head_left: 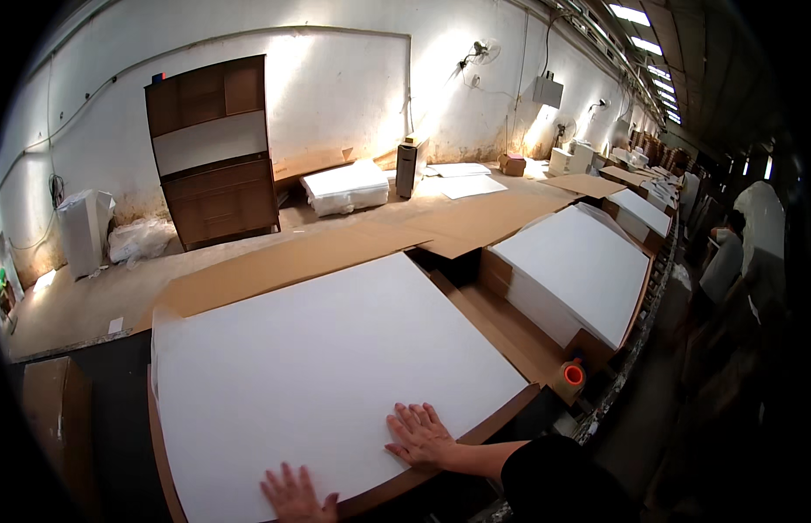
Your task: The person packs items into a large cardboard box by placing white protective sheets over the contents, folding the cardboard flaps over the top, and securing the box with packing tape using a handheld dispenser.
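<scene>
A large white foam-like sheet (318,366) lies flat in an open cardboard box (161,453), filling its top. My left hand (298,497) rests on the sheet near its front edge, fingers spread, partly cut off by the lower rim of the view. Farther right, my right hand (420,436) presses flat on the same sheet, also with fingers apart. Neither hand grips anything. The box's long brown flap (283,266) is folded outward on the far side. What lies beneath the sheet is hidden.
A second open box with a white sheet (580,270) stands to the right on a roller conveyor (637,349). A tape dispenser (572,376) with an orange hub sits between the boxes. A tall brown panel (215,152) leans at the wall. A person (724,261) is at far right.
</scene>
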The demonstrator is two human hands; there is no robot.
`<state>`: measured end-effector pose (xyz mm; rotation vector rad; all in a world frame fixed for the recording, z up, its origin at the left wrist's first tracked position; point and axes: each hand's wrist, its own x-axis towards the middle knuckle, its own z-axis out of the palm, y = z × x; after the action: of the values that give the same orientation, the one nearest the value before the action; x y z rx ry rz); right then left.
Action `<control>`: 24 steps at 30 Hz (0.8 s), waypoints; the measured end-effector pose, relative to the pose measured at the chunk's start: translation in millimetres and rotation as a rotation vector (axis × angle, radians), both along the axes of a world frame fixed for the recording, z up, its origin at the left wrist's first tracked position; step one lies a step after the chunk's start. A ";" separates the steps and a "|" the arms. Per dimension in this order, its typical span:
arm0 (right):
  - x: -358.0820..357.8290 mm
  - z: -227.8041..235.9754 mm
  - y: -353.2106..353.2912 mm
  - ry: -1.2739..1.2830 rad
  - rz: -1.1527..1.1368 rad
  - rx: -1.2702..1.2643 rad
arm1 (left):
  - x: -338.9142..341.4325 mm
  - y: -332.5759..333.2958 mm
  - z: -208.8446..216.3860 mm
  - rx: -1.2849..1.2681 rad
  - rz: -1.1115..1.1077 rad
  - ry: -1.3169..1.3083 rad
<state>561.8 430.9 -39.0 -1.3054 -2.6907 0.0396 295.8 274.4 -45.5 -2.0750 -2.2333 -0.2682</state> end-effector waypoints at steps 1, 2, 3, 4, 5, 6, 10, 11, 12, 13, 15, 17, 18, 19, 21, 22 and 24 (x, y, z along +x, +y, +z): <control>-3.1 1.7 0.2 0.017 0.015 0.034 | 34.9 21.6 9.8 0.033 0.006 0.048; -4.0 2.6 2.7 0.025 0.022 0.016 | 64.2 45.7 9.8 -0.121 -0.057 -0.342; -3.9 1.8 3.9 0.079 0.020 0.053 | 87.6 62.5 4.8 -0.128 -0.170 -0.288; -2.3 -1.0 1.4 0.129 0.019 0.088 | 104.9 73.2 0.8 -0.152 -0.204 -0.102; 0.7 -1.7 3.2 0.126 0.027 0.076 | 109.8 76.5 2.4 -0.162 -0.195 -0.107; 0.2 -3.7 4.7 0.224 0.019 0.090 | 112.1 78.6 2.1 -0.174 -0.192 -0.160; 15.6 2.5 40.2 0.604 -0.007 -0.088 | 110.6 77.2 13.9 -0.243 -0.171 -0.186; 21.9 6.6 65.7 0.722 0.008 -0.128 | 110.1 77.4 16.1 -0.272 -0.151 -0.176; 36.6 17.4 101.2 0.786 -0.035 -0.083 | 109.9 78.1 12.3 -0.256 -0.150 -0.163; 56.5 22.0 143.6 0.807 -0.073 0.090 | 110.3 76.6 15.7 -0.278 -0.111 -0.150; 94.0 18.1 245.7 0.969 -0.246 0.222 | 111.3 70.1 27.9 -0.284 -0.142 -0.079; 119.1 23.7 341.2 1.370 -0.550 -0.203 | 105.3 61.1 37.0 -0.282 -0.116 -0.028; 142.3 11.3 397.3 1.543 -0.622 -0.365 | 103.6 61.5 37.9 -0.255 -0.132 -0.053; 134.2 4.8 426.6 1.735 -0.634 -0.649 | 100.2 51.5 43.9 -0.249 -0.109 -0.061; 128.7 -24.7 478.2 1.806 -0.547 -0.787 | 100.6 50.4 52.3 -0.295 -0.023 -0.002; 111.6 -40.9 497.1 1.845 -0.568 -0.881 | 97.9 46.8 49.6 -0.280 -0.047 -0.040; 110.1 -86.9 555.6 1.844 -0.540 -0.996 | 103.6 46.9 49.6 -0.275 -0.062 -0.083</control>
<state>671.9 986.5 -125.8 -1.0062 -0.6261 1.6227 399.4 321.3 4.2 -2.3101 -2.3737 -0.0541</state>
